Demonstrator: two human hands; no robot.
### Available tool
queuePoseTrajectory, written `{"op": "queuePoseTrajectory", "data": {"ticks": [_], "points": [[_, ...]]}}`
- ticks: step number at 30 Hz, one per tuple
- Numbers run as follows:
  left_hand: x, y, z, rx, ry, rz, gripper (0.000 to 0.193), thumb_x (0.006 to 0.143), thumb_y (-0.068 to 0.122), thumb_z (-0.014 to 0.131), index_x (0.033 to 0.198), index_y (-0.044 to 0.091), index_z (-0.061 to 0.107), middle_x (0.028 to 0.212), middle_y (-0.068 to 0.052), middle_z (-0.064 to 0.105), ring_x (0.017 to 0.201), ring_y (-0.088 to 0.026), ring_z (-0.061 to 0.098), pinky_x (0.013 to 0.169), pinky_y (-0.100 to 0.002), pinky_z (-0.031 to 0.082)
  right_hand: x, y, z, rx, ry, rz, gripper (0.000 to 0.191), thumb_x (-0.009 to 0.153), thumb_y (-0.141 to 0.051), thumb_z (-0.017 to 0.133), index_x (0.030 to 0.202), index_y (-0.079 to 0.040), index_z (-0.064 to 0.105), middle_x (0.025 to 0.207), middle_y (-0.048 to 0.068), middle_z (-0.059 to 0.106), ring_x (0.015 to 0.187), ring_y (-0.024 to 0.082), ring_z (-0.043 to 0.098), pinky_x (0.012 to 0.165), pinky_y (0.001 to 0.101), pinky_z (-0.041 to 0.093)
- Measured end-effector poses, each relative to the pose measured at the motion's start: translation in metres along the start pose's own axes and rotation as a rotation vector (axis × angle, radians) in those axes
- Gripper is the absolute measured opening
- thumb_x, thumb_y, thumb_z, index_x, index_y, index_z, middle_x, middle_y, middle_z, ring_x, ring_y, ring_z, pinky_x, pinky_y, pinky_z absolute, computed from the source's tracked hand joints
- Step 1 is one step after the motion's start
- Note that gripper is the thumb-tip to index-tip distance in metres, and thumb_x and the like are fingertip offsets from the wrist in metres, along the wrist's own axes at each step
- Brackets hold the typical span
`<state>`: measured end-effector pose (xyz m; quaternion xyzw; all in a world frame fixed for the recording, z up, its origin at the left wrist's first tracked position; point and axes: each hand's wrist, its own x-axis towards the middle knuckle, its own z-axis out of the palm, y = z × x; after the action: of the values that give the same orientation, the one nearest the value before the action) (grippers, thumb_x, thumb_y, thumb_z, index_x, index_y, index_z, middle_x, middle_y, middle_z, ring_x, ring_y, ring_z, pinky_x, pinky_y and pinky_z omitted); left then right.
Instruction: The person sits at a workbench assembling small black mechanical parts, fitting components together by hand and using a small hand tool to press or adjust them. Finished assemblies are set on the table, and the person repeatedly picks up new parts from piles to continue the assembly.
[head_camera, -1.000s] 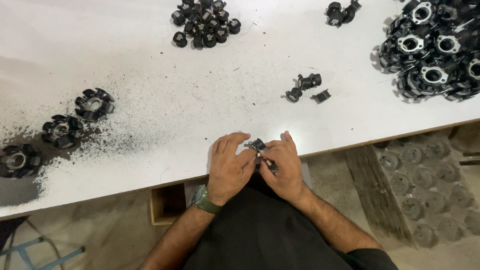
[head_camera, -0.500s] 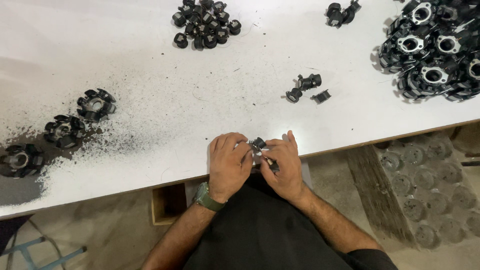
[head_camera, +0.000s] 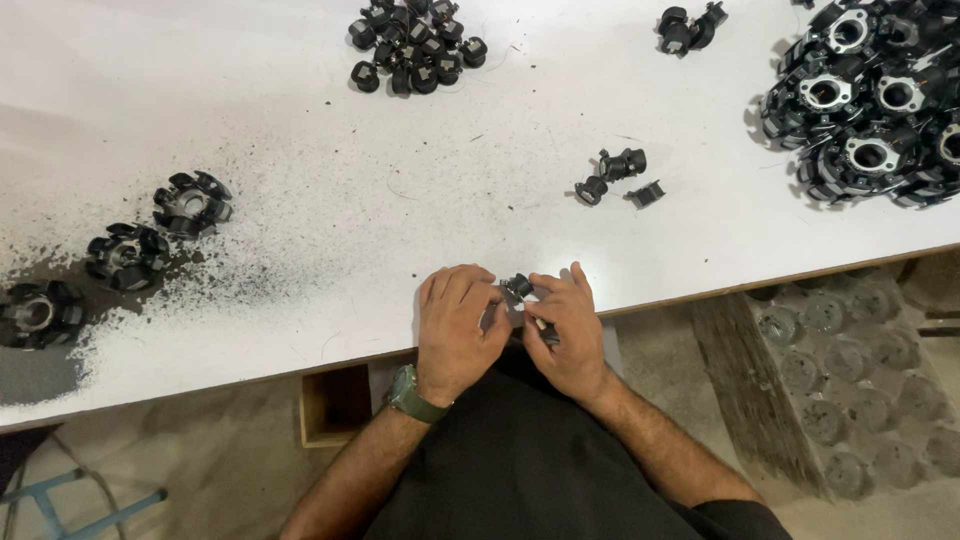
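Your left hand (head_camera: 457, 330) and right hand (head_camera: 568, 335) sit close together at the near tabletop edge, fingers (head_camera: 545, 290) curled inward, forearms angling back toward you.

A small black part (head_camera: 517, 287) sat right at the near edge of the white tabletop (head_camera: 300, 120). It was pinched between the fingers of both hands, so most of it was hidden. Only its dark top and a bit of shiny metal showed.

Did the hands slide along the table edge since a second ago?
No. Both the left hand and right hand keep their place at the table edge, below the small black parts.
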<state>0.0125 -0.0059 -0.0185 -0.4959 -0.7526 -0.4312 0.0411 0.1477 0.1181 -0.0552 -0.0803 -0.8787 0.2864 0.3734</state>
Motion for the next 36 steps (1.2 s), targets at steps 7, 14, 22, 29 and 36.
{"op": "queuePoseTrajectory", "data": {"ticks": [7,14,22,29,36], "points": [[-0.0016,-0.0005,0.0046,0.056,-0.001,0.024,0.017,0.084,0.013,0.077,0.099,0.009,0.070,0.118,-0.007,0.065,0.119,-0.028,0.059,0.109,-0.053,0.038,0.0016,-0.0006,-0.0011,0.003,-0.003,0.004,0.032,0.084,0.006,0.075,0.109,-0.008,0.059,0.098,0.008,0.063,0.121,0.031,0.067,0.124,0.0623,0.028],[-0.0064,-0.0046,0.0071,0.069,0.023,0.070,0.018,0.084,0.010,0.076,0.101,0.008,0.071,0.122,-0.007,0.064,0.124,-0.027,0.058,0.112,-0.054,0.039,0.0013,0.0002,0.0003,0.008,0.012,0.013,0.031,0.082,0.006,0.075,0.107,-0.007,0.062,0.097,0.008,0.063,0.117,0.030,0.067,0.125,0.0613,0.029],[-0.0084,-0.0052,0.0037,0.245,-0.006,0.297,0.023,0.086,0.010,0.079,0.107,0.006,0.073,0.128,-0.009,0.064,0.127,-0.029,0.058,0.111,-0.051,0.042,0.0006,0.0014,0.0000,0.015,-0.004,0.022,0.030,0.082,0.006,0.074,0.107,-0.006,0.063,0.100,0.009,0.064,0.117,0.030,0.066,0.125,0.0623,0.028],[-0.0027,-0.0043,0.0064,0.117,0.051,0.170,0.014,0.087,0.010,0.079,0.100,0.008,0.073,0.120,-0.007,0.065,0.119,-0.026,0.061,0.104,-0.048,0.044,-0.0002,0.0025,0.0010,0.022,0.000,0.027,0.028,0.083,0.006,0.074,0.106,-0.006,0.063,0.100,0.008,0.064,0.117,0.029,0.067,0.125,0.0623,0.028],[-0.0016,-0.0036,0.0045,0.037,-0.003,0.022,0.012,0.084,0.009,0.077,0.095,0.008,0.071,0.112,-0.004,0.066,0.111,-0.026,0.060,0.101,-0.044,0.042,-0.0009,0.0014,0.0023,0.013,0.020,0.029,0.027,0.084,0.006,0.074,0.105,-0.007,0.063,0.100,0.008,0.065,0.117,0.029,0.067,0.125,0.0604,0.029]]}}
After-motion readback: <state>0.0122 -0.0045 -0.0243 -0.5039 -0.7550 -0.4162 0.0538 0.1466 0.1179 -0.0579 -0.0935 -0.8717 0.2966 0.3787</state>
